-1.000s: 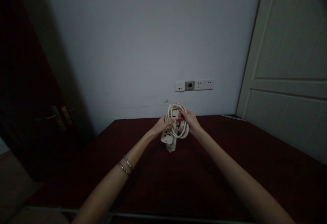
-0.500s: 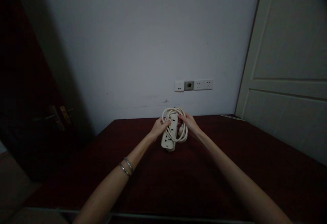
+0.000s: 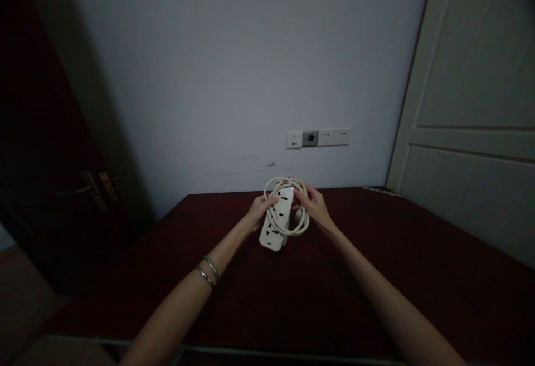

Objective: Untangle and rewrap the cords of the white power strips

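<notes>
Broadly, a pale grey wall (image 3: 209, 76) fills the far side of the dim room, with a white panelled door (image 3: 480, 132) on the right and a dark door (image 3: 42, 132) on the left, whose metal handle (image 3: 94, 188) catches a little light. Below them a dark red bench (image 3: 376, 277) runs from the near edge to the wall.

Both bare arms reach out over the middle of the bench, and the hands meet near its far edge on a white power strip (image 3: 276, 224). The strip is tilted, its far end raised and its near end low; whether that end touches the bench cannot be told. The left hand (image 3: 257, 213) grips the strip's left side. The right hand (image 3: 316, 207) is closed on the cream cord (image 3: 303, 227) at the strip's far right.

As for the work in hand, the cord already seems gathered: it lies in several loose loops around the far half of the strip, with no length trailing over the bench. The loops are not bound by anything that shows, and the plug is not visible, so the bundle looks gathered but not secured.

Smaller still, a row of wall sockets (image 3: 318, 138) sits just above the hands, well apart from the strip, and thin bracelets (image 3: 207, 271) ring the left wrist.
</notes>
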`<state>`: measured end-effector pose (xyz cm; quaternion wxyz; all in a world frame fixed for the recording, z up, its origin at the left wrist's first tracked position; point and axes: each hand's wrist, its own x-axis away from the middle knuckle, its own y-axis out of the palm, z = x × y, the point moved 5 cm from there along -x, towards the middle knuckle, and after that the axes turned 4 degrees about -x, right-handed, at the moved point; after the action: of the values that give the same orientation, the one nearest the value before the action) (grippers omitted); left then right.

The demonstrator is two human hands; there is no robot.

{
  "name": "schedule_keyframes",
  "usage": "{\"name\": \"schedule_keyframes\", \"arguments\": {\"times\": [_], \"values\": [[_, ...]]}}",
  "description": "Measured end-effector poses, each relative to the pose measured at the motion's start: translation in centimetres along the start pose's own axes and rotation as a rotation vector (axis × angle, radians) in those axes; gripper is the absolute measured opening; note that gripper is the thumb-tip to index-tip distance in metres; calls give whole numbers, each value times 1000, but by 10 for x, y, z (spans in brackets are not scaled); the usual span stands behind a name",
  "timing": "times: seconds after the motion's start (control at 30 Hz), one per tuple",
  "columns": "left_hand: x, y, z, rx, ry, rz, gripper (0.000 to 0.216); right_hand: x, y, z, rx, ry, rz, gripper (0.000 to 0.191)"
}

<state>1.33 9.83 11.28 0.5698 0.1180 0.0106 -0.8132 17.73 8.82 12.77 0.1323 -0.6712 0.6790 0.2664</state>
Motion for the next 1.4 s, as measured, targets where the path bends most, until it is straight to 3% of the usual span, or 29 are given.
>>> {"name": "schedule_keyframes", "arguments": {"times": [0.2,0.4,0.57,0.83,0.93,1.03,1.27,1.4], "values": [[-3,-3,5,-222,7,138,31,-1,-3,28,-135,229,51,39],[-8,-13,12,-351,31,275,27,21,8,30,-310,541,-255,42],[-13,-15,2,-288,96,359,24,38,23,26,-216,542,-308,47],[-9,-7,-8,-55,119,448,18,43,35,30,-127,426,-125,42],[-6,-3,-6,10,85,437,17,45,37,29,-228,417,-114,52],[-7,-5,-4,-89,54,382,19,43,36,31,-309,407,-145,56],[-10,-21,2,-388,-74,214,6,28,10,39,-99,428,-154,42],[-10,-20,3,-409,-165,175,6,31,5,36,-88,448,-210,42]]}}
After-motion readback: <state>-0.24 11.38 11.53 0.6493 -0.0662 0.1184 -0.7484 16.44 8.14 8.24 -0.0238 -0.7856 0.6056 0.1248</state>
